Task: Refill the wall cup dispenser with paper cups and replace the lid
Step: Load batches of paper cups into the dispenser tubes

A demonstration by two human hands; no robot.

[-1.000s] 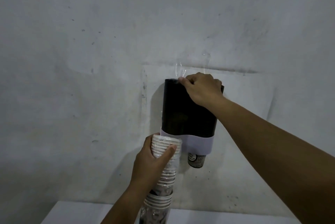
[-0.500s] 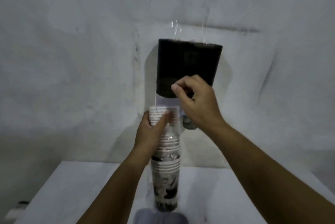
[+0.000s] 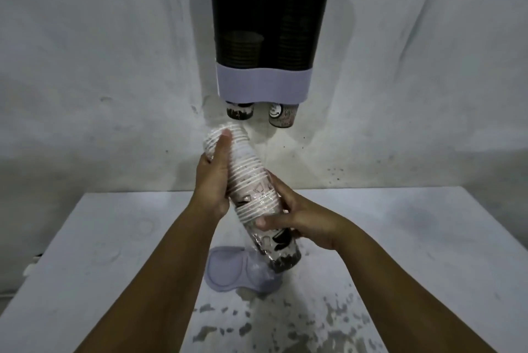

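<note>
From the head camera, both hands hold 1 plastic-wrapped stack of paper cups (image 3: 251,192), tilted so its rim end leans up and to the left toward the wall and its dark-printed base end points down and to the right over the table. The left hand (image 3: 213,181) grips the upper part of the stack from the left side, its thumb lying straight along the white rims and its fingers curled behind. The right hand (image 3: 297,217) grips lower down, thumb across the front of the wrap and fingers curled round the far side. Above the stack, the wall cup dispenser (image 3: 268,18) hangs on the white wall (image 3: 85,52): a dark, see-through 2-column body with a pale lavender band along its bottom, its top cut off by the frame. 2 short piles of cups show dimly inside it, and 2 cup bottoms stick out underneath the band, the left one (image 3: 240,111) just above the stack's top rim, the right one (image 3: 283,116) beside it. The lavender lid (image 3: 228,269) lies flat on the white table (image 3: 100,252), about midway across it, partly hidden by the stack's base end. The table's near middle is mottled with worn grey patches.
</note>
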